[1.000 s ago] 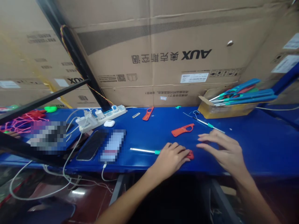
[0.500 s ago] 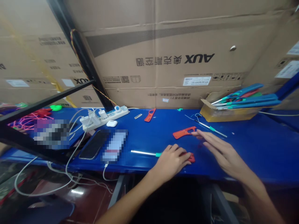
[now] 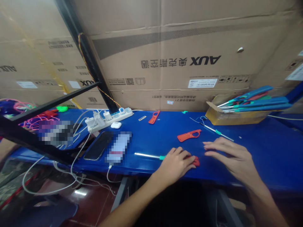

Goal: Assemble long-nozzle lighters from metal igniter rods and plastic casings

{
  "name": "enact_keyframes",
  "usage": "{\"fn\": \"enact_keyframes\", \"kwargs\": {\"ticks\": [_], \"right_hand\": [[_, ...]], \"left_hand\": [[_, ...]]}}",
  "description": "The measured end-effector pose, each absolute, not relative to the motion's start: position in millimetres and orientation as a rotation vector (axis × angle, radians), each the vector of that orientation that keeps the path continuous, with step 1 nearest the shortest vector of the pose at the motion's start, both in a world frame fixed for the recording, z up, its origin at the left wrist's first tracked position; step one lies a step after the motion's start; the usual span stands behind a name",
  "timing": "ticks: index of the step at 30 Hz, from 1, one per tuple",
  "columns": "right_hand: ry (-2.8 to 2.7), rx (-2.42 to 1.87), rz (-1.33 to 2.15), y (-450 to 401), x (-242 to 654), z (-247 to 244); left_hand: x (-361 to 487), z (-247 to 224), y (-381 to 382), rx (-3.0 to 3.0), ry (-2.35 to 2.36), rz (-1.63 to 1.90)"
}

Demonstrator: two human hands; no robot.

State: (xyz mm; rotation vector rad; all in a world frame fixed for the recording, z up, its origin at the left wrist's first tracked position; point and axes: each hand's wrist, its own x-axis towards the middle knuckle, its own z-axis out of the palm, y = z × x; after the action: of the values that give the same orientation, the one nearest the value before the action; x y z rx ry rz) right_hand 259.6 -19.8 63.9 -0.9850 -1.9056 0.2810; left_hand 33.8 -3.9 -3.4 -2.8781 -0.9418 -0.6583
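Observation:
Under my left hand [image 3: 178,164] a stick lighter lies on the blue table, its metal tube [image 3: 146,155] and green collar pointing left. The red end [image 3: 196,161] shows past my fingertips; the rest of its handle is covered by my curled fingers. My right hand [image 3: 230,156] hovers over the table to the right, fingers apart, with nothing in it. Beyond both hands rests an orange plastic handle shell [image 3: 186,136] with a trigger loop. Farther right lies a loose metal lighter tube [image 3: 227,135] with a green collar and thin wires.
A cardboard box [image 3: 236,118] of blue lighters stands back right. Another orange shell [image 3: 153,117] lies at the back. Two phones, a dark one [image 3: 98,148] and a lit one [image 3: 119,146], lie left by a power strip [image 3: 113,119]. A black frame post [image 3: 94,69] rises there.
My right hand has moved back from the orange handle shell, toward the right. My left hand stays on the lighter. The view has shifted slightly.

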Motion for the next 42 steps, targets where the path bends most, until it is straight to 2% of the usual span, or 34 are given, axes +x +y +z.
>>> {"fn": "enact_keyframes", "kwargs": {"ticks": [7,11,16,20,23,28,33,37,42], "right_hand": [[-2.020,-1.029,0.364,-19.0,264.1,65.9],[-1.858,-1.001,0.216,-18.5,260.8,59.7],[-2.034,-1.040,0.264,-21.4,263.6,52.4],[-1.968,-0.910,0.148,-20.3,263.4,49.5],[-1.929,-0.985,0.093,-18.7,260.0,48.4],[-1.964,-1.048,0.242,-20.6,259.6,45.1],[-1.873,-1.008,0.173,-24.2,257.9,46.6],[-1.949,-1.116,0.288,-30.1,258.6,49.0],[-1.896,-0.995,0.227,-29.5,254.8,47.3]], "left_hand": [[34.6,-4.2,-4.4,-2.887,-0.967,-0.679],[34.3,-4.5,-4.7,-2.889,-0.957,-0.694],[34.4,-3.1,-5.1,-2.892,-0.972,-0.668],[34.3,-1.8,-4.9,-2.885,-0.951,-0.647],[34.1,-2.1,-4.8,-2.875,-0.949,-0.647],[34.7,-4.1,-4.9,-2.859,-0.950,-0.691],[34.9,-4.0,-5.1,-2.859,-0.943,-0.701],[34.6,-3.6,-5.3,-2.860,-0.943,-0.703],[35.1,-3.0,-5.2,-2.873,-0.945,-0.690]]}}
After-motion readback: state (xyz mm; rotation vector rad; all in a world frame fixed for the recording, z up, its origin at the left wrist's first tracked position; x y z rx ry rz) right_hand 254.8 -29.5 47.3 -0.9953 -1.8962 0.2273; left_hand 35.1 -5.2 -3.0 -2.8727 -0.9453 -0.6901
